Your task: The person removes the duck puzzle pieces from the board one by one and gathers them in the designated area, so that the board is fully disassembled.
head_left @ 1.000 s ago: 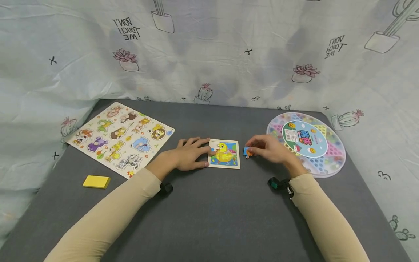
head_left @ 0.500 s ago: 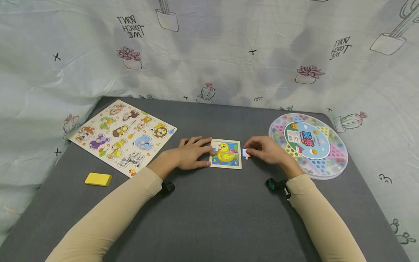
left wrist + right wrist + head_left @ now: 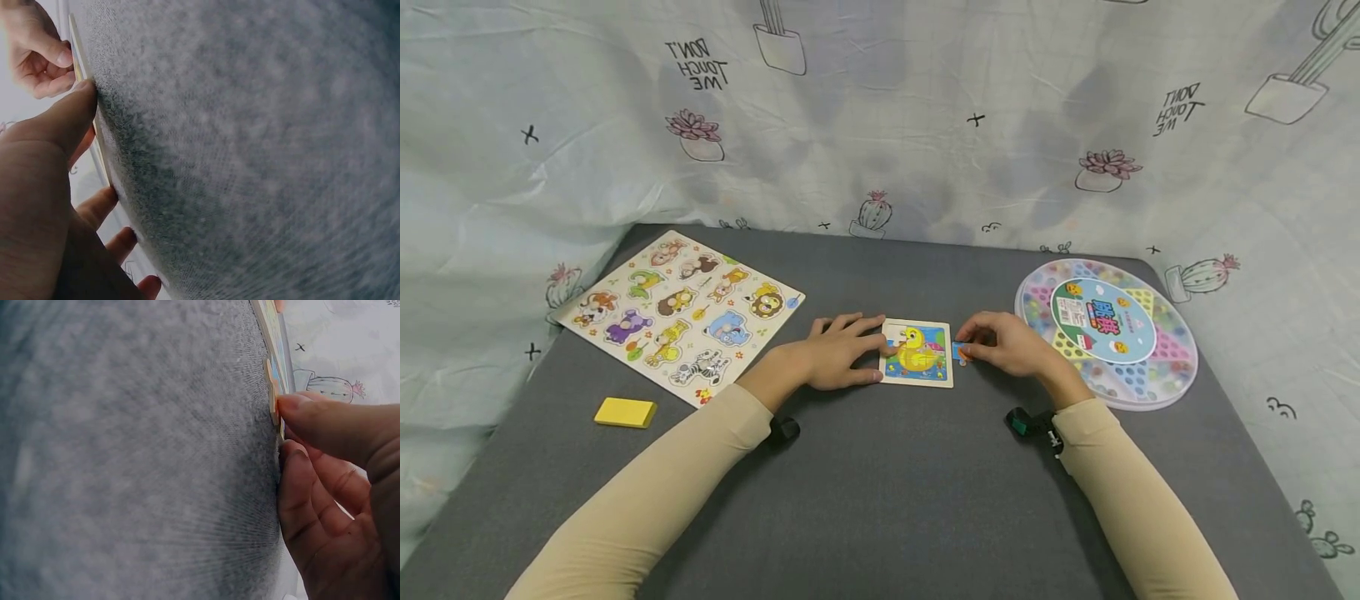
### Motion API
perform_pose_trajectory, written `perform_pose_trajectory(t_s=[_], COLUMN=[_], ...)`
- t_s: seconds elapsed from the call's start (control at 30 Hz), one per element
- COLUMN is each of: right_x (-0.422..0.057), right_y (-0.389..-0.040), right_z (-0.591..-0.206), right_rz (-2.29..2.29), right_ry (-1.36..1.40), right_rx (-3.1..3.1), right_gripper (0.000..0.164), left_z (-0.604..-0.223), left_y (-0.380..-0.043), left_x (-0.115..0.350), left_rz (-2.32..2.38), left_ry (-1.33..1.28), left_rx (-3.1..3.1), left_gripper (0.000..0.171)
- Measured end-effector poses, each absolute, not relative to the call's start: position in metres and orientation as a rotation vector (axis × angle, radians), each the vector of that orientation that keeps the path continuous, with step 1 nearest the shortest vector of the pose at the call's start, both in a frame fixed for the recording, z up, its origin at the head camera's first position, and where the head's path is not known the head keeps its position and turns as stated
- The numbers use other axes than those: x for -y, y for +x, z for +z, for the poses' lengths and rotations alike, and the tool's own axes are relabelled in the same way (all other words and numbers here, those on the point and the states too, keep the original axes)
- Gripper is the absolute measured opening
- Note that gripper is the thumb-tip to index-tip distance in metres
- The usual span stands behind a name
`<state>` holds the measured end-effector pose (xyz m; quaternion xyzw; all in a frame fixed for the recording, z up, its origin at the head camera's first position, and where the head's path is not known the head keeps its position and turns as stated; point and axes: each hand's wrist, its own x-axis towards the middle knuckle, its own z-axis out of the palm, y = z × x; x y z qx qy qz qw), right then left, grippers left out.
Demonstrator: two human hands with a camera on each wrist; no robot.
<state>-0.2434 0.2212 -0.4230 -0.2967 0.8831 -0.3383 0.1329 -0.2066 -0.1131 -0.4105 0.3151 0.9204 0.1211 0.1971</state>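
A small square jigsaw puzzle (image 3: 916, 382) with a yellow duck picture and a pale wooden frame lies flat mid-table. My left hand (image 3: 844, 354) spreads over its left side: the thumb touches the lower left corner, one finger rests on the picture and another reaches the upper left corner. Just off the frame's right edge, my right hand (image 3: 1011, 343) pinches a blue and orange puzzle piece (image 3: 957, 353) between thumb and fingers. In the right wrist view the thumb lies on that piece (image 3: 273, 394), low over the cloth. The fingers partly cover it.
An animal peg board (image 3: 647, 337) lies at the left, with a yellow block (image 3: 625, 412) in front of it. A round, clear-topped board game (image 3: 1105, 333) lies at the right, just beyond the right hand. A printed curtain (image 3: 925, 150) hangs behind the table (image 3: 880, 500).
My right hand has moved slightly left with the puzzle piece, closer to the frame's right edge. The piece's tilt changed along the way. My left hand keeps its place on the puzzle.
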Motion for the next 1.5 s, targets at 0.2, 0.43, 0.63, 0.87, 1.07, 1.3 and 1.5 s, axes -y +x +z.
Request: perform_pose_trajectory(t_s=[0.2, 0.43, 0.63, 0.87, 1.07, 1.3, 1.5], right_x=[-0.222, -0.223, -0.222, -0.218, -0.209, -0.19, -0.182], right_y=[-0.243, -0.243, -0.243, -0.244, -0.246, -0.25, -0.251], right_z=[-0.423, -0.422, -0.418, -0.415, -0.412, -0.416, -0.412], right_rz=[-0.975, -0.984, -0.974, -0.945, -0.948, -0.995, -0.993], right_ry=[-0.873, -0.842, -0.841, -0.873, -0.903, -0.982, -1.051], right_rx=[-2.572, -2.544, -2.553, -2.601, -2.609, -2.577, -2.587], right_gripper=[0.012, 0.013, 0.013, 0.014, 0.014, 0.017, 0.026], left_z=[-0.412, -0.412, -0.412, -0.41, -0.41, -0.411, -0.411], left_y=[-0.207, -0.207, -0.209, -0.211, -0.211, -0.211, -0.212], left_x=[0.116, 0.116, 0.113, 0.109, 0.105, 0.106, 0.104], left_rz=[0.352, 0.367, 0.383, 0.375, 0.285, 0.208, 0.212], left_ry=[0.908, 0.918, 0.919, 0.888, 0.865, 0.852, 0.863], left_rx=[-2.591, -2.591, -2.597, -2.587, -2.57, -2.581, -2.571], left_gripper=[0.043, 0.041, 0.038, 0.049, 0.057, 0.054, 0.054])
